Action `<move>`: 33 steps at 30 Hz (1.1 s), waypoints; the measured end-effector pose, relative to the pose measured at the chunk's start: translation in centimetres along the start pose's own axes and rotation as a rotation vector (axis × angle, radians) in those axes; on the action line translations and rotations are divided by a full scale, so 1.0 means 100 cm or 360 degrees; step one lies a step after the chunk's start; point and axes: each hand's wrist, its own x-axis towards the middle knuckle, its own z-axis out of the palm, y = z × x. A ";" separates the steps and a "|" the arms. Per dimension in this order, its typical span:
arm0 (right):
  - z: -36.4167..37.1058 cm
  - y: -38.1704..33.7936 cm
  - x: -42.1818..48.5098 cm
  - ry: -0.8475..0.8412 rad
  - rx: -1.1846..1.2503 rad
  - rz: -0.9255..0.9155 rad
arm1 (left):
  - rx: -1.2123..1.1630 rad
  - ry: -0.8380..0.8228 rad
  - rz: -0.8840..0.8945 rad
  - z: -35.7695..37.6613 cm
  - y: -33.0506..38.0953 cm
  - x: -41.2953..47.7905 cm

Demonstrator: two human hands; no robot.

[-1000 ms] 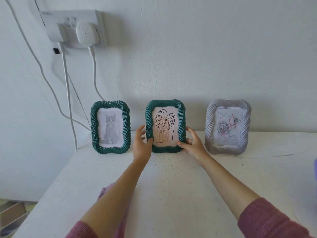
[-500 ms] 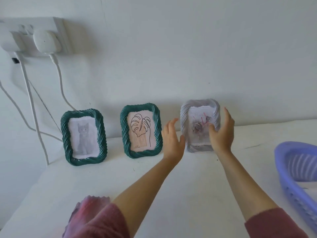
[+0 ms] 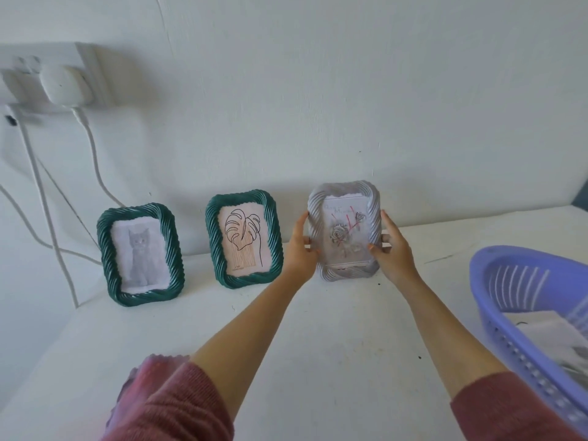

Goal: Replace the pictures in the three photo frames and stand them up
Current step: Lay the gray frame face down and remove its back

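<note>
Left hand (image 3: pixel 299 249) and right hand (image 3: pixel 393 253) clasp the grey rose-picture frame (image 3: pixel 345 232) by its sides; lilac basket (image 3: pixel 509 281) holds paper sheets (image 3: pixel 547 332).

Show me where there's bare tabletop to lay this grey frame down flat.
Widest bare patch: the table in front of all three frames, left of the basket. A smaller one lies behind the basket, along the wall. Crowded: the gaps between cat frame, leaf frame and grey frame are narrow, and the basket fills the right front.

Head-worn view, forward and down, seemingly close
</note>
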 end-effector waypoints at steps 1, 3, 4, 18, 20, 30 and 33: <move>-0.002 -0.003 -0.005 -0.0008 0.0024 -0.0008 | -0.0009 0.0004 0.0008 -0.002 0.002 -0.007; -0.010 -0.012 -0.018 -0.0040 0.0110 0.0013 | -0.0010 0.0010 0.0015 -0.008 0.005 -0.022; -0.014 -0.016 -0.025 -0.0064 0.0164 0.0040 | -0.0002 0.0015 0.0011 -0.010 0.006 -0.031; -0.076 -0.095 -0.118 -0.0507 0.0056 0.0103 | -0.0177 -0.0082 -0.0397 -0.017 0.020 -0.155; -0.075 -0.112 -0.129 -0.0502 -0.0295 -0.0037 | -0.0260 -0.0031 -0.0414 -0.015 0.028 -0.168; -0.021 -0.144 -0.197 -0.1076 -0.1034 -0.0205 | -0.0604 0.0135 -0.0581 -0.019 0.027 -0.189; -0.027 -0.145 -0.202 -0.1080 -0.0657 -0.0196 | -0.0448 0.0176 -0.0585 -0.029 0.003 -0.193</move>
